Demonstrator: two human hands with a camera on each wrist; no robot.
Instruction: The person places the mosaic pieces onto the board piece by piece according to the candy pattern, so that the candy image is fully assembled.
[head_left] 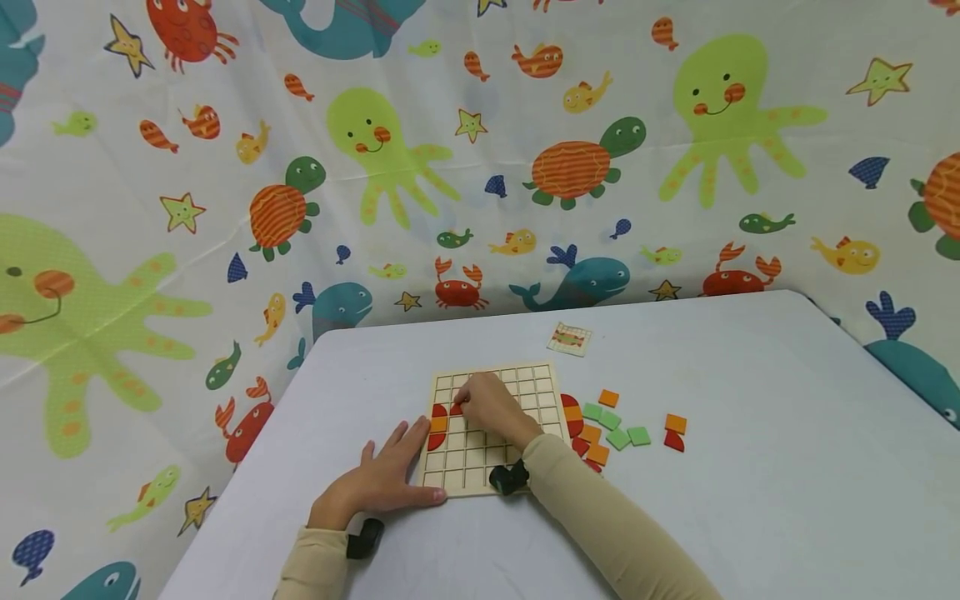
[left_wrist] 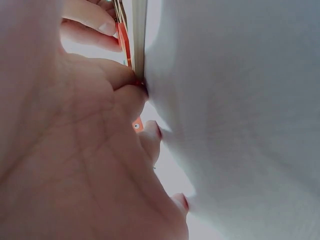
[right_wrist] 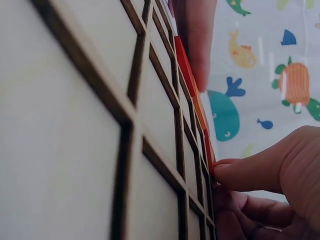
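A wooden grid board (head_left: 472, 461) lies on the table in the head view. At its left side an orange square tile (head_left: 438, 425) sits between a red rounded tile (head_left: 438, 410) and a lower red rounded tile (head_left: 437, 442). My right hand (head_left: 491, 408) reaches over the board and pinches a small red tile (head_left: 455, 410), partly hidden by the fingers, at a cell just right of that column. Fingers spread, my left hand (head_left: 384, 477) rests at the board's left edge, thumb at the near corner. The left wrist view shows its palm (left_wrist: 95, 145) beside the board's edge (left_wrist: 139, 40).
Right of the board lie several loose tiles: green squares (head_left: 618, 439), orange squares (head_left: 597, 454) and red rounded ones (head_left: 674, 441). A small pattern card (head_left: 569, 339) lies behind the board. A sea-animal curtain (head_left: 480, 192) hangs along the table's far side.
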